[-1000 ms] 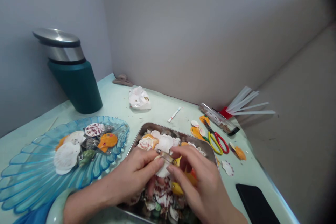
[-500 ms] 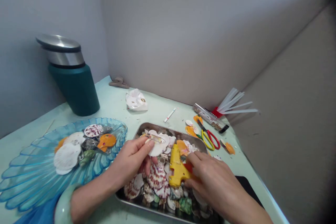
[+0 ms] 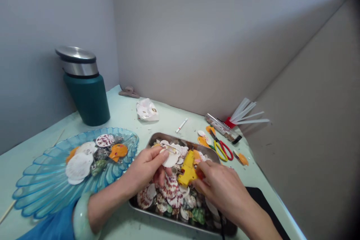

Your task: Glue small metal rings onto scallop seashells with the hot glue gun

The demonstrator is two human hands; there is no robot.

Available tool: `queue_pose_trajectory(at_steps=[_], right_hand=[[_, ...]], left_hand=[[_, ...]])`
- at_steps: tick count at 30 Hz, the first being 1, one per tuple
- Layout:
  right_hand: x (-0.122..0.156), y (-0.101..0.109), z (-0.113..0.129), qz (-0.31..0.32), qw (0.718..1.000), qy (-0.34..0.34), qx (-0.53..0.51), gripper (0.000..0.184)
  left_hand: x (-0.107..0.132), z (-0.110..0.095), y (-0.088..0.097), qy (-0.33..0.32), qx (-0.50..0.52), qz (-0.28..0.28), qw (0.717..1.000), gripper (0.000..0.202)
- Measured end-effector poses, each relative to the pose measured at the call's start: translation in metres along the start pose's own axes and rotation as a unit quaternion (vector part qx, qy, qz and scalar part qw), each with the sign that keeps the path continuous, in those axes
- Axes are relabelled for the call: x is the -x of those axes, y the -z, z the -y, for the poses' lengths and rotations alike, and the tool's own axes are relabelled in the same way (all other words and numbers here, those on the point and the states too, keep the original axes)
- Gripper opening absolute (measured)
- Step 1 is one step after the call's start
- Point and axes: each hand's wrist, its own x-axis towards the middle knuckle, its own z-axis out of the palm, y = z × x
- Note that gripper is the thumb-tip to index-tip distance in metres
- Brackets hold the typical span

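Observation:
Between thumb and fingers, my left hand [image 3: 153, 163] pinches a white scallop shell [image 3: 170, 159] with a metal safety-pin-like piece [image 3: 172, 149] lying across its top. My right hand [image 3: 216, 180] is closed round the handle of a yellow hot glue gun [image 3: 188, 170], whose nozzle points up and away from me. Both hands are above a metal tray [image 3: 157, 215] filled with shells. Purple-and-white striped scallops [image 3: 172, 189], a green rough shell [image 3: 199, 215] and small spotted shells show in it. My right hand hides the tray's right part.
At left lies a blue scalloped dish [image 3: 45, 183] holding shells, with a green tumbler [image 3: 90, 99] behind it. Beyond the tray are crumpled paper [image 3: 147, 110], a white stick [image 3: 181, 125], red-and-yellow pliers [image 3: 222, 149], a clear tube [image 3: 223, 128] and glue sticks [image 3: 247, 114].
The glue gun has tilted, its nozzle now leaning right and away from me. My left hand still holds the shell. The whole view has shifted slightly.

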Motion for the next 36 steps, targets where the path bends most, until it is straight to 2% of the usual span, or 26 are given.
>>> queue_pose_trajectory(at_steps=[3, 5, 7, 9, 12, 17, 23, 29, 36], right_hand=[[-0.008, 0.010, 0.001, -0.032, 0.999, 0.001, -0.034, 0.016], [-0.014, 0.017, 0.004, -0.068, 0.992, 0.020, -0.105, 0.022], [-0.019, 0.023, 0.009, -0.095, 0.977, 0.040, -0.186, 0.017], [-0.023, 0.025, 0.015, -0.095, 0.966, 0.055, -0.234, 0.010], [-0.028, 0.022, 0.022, -0.080, 0.959, 0.084, -0.260, 0.026], [-0.031, 0.009, 0.030, -0.106, 0.960, 0.119, -0.231, 0.024], [-0.032, 0.004, 0.032, -0.128, 0.964, 0.155, -0.174, 0.026], [-0.031, 0.000, 0.034, -0.145, 0.966, 0.150, -0.153, 0.023], [-0.027, -0.003, 0.034, -0.149, 0.966, 0.135, -0.164, 0.023]], left_hand=[[0.001, 0.001, 0.000, -0.004, -0.004, 0.007, 1.000, 0.037], [0.001, 0.002, -0.001, -0.006, -0.007, 0.012, 1.000, 0.038], [0.001, 0.004, -0.001, -0.011, -0.010, 0.018, 1.000, 0.038], [0.000, 0.006, 0.000, -0.017, -0.012, 0.025, 0.999, 0.039], [0.000, 0.010, 0.002, -0.028, -0.022, 0.032, 0.999, 0.040], [-0.001, 0.013, 0.001, -0.022, -0.050, 0.031, 0.998, 0.044], [0.001, 0.006, 0.001, -0.007, -0.068, 0.047, 0.997, 0.044], [0.003, 0.003, 0.001, -0.014, -0.092, 0.061, 0.994, 0.043], [0.003, -0.001, 0.000, -0.061, -0.210, 0.036, 0.975, 0.046]])
